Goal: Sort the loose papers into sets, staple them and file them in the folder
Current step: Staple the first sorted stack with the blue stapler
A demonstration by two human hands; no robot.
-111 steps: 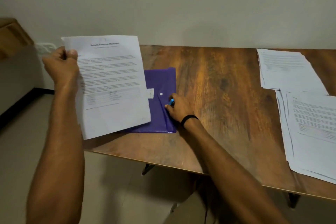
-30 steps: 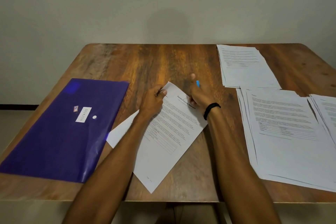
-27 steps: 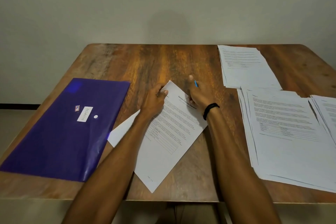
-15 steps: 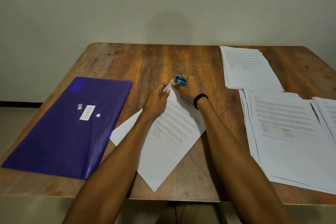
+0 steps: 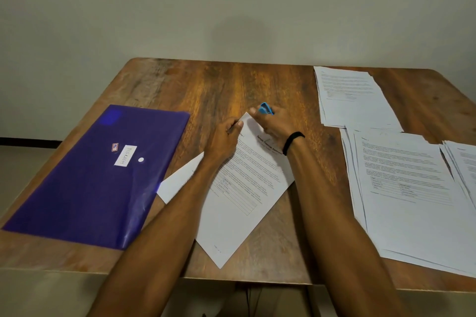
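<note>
While the set of papers (image 5: 239, 188) lies slanted on the surface (image 5: 219, 85) in front of me, my left hand (image 5: 226, 136) pinches its far corner, thumb on top. My right hand (image 5: 275, 123) is curled round the blue stapler (image 5: 266, 108), held just beside that same corner. Whether the stapler's mouth is over the sheet I cannot tell: my fingers (image 5: 253, 111) hide it. My right wrist, with its black band (image 5: 292, 141), lies over the heading of the top sheet. A lower sheet sticks out to the left and reaches the edge of the purple folder (image 5: 98, 175).

Folder: flat, left side of surface, white label (image 5: 125, 155) up.

Right side: far stack of papers (image 5: 353, 95); nearer stack (image 5: 412, 188) overlapping its near edge; third stack (image 5: 463, 162) at the frame's edge, touching the nearer one.

Both forearms cross the near edge of the surface and cover part of the set.
</note>
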